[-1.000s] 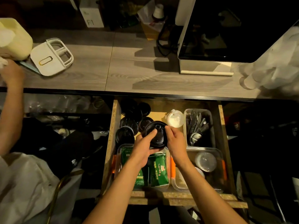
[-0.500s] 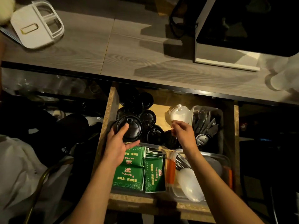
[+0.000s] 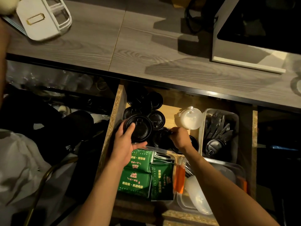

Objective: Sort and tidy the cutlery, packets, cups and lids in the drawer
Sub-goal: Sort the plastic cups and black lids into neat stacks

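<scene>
Black plastic lid (image 3: pixel 138 128): round, flat face up, spout tab toward the far side of the drawer; no long axis; held above the left rear corner of the drawer (image 3: pixel 105 144), over the other black lids (image 3: pixel 156 119).
Left hand (image 3: pixel 126 146): reaching in from the near side, palm turned inward, fingers on the lid's left edge and top, thumb spread out under its near rim; gripping the lid.
Right hand (image 3: pixel 178 137): forearm slanting in from lower right, knuckles up, fingers curled down and pinching the edge of a second black lid (image 3: pixel 162 137) lying among the pile; the grip itself partly hidden in shadow.
Other black lids: scattered flat and overlapping along the left rear of the drawer, near the wooden side wall.
Clear lid (image 3: pixel 189 119): pale, domed, just beyond the right hand, beside the cutlery tub.
Cutlery tub (image 3: pixel 234 121): clear, at right rear; black cutlery (image 3: pixel 218 126) inside with long axes running near to far, slightly fanned; one black lid at its near end.
Green packets (image 3: pixel 138 175): stacked flat in a clear tray at front left, print upside down to the viewer.
Front right tray (image 3: pixel 241 170): clear, holding metal cutlery and a pale plastic piece, partly under the right forearm.
Desk (image 3: pixel 146 46): grey wood grain, above the drawer; white box (image 3: pixel 42 17) at its far left.
</scene>
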The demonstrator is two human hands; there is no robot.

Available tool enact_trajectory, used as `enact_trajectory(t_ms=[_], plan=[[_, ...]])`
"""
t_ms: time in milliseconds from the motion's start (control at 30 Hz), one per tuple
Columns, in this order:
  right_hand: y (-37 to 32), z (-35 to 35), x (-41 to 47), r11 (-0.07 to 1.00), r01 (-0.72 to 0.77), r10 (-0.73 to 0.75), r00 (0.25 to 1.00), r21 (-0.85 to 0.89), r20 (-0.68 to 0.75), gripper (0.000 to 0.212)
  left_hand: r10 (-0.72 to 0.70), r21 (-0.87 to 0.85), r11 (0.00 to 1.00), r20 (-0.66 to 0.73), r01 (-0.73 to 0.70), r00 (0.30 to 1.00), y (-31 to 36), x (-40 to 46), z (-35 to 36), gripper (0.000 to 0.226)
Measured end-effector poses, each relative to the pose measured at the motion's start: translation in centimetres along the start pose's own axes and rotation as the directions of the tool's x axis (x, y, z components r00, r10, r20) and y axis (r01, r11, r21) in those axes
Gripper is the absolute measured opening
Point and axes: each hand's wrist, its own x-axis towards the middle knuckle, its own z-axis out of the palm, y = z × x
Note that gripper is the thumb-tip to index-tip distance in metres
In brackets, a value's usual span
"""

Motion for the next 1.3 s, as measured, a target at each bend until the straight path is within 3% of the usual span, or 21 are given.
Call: enact_trajectory(t_ms=[133, 267, 400, 467, 567, 700, 800, 933, 1100, 1200, 1300], plan=[[-1.2, -2.2, -2.4, 0.949, -0.040, 0.081, 0.990, 0.314, -0.117, 0.014, 0.019, 0.011, 1.000, 0.030, -0.019, 0.999, 0.6, -1.0, 0.7, 0.017], [-4.0, -4.8, -5.4, 0.790, 0.089, 0.160, 0.925, 0.607, -0.345, 0.017, 0.113, 0.098, 0.989, 0.030, -0.115, 0.993, 0.9, -2.0, 1.4, 0.017], [-7.8, -6.2, -8.2, 0.588, 0.211, 0.143, 0.923, 0.781, -0.358, 0.019, 0.185, 0.136, 0.973, 0.014, -0.185, 0.983, 1.0, -2.8, 2.2, 0.017], [-9.3, -5.7, -8.9, 0.568, 0.232, 0.105, 0.931, 0.790, -0.349, 0.018, 0.161, 0.121, 0.979, 0.022, -0.163, 0.987, 1.1, -3.2, 2.5, 0.019], [-10.2, -4.2, -9.1, 0.648, 0.226, 0.075, 0.932, 0.727, -0.356, 0.029, 0.127, 0.089, 0.987, 0.073, -0.134, 0.989, 0.8, -3.6, 2.9, 0.049], [-10.1, -2.1, -8.7, 0.724, 0.201, 0.076, 0.928, 0.660, -0.365, 0.019, 0.125, -0.001, 0.992, 0.128, -0.126, 0.984, 0.7, -4.8, 3.0, 0.043], [-10.0, -1.0, -8.6, 0.775, 0.184, 0.077, 0.922, 0.604, -0.380, 0.025, 0.104, -0.007, 0.995, 0.123, -0.104, 0.987, 0.3, -5.1, 2.7, 0.055], [-10.5, -0.3, -9.3, 0.831, 0.160, 0.073, 0.918, 0.533, -0.390, 0.025, 0.121, 0.071, 0.989, 0.111, -0.130, 0.986, -0.1, -5.6, 2.7, 0.017], [-10.5, 0.8, -9.5, 0.803, 0.147, -0.011, 0.973, 0.578, -0.232, 0.025, 0.154, 0.121, 0.980, 0.042, -0.158, 0.987, -0.6, -5.4, 1.6, 0.019], [-10.7, 1.2, -9.7, 0.819, 0.199, -0.093, 0.972, 0.539, -0.217, 0.023, 0.134, 0.149, 0.980, 0.013, -0.135, 0.991, -0.5, -5.6, 0.1, 0.021], [-11.2, 1.9, -9.6, 0.815, 0.171, -0.141, 0.985, 0.554, -0.097, 0.023, 0.098, 0.114, 0.989, -0.039, -0.093, 0.994, -0.7, -5.7, -1.8, 0.026]])
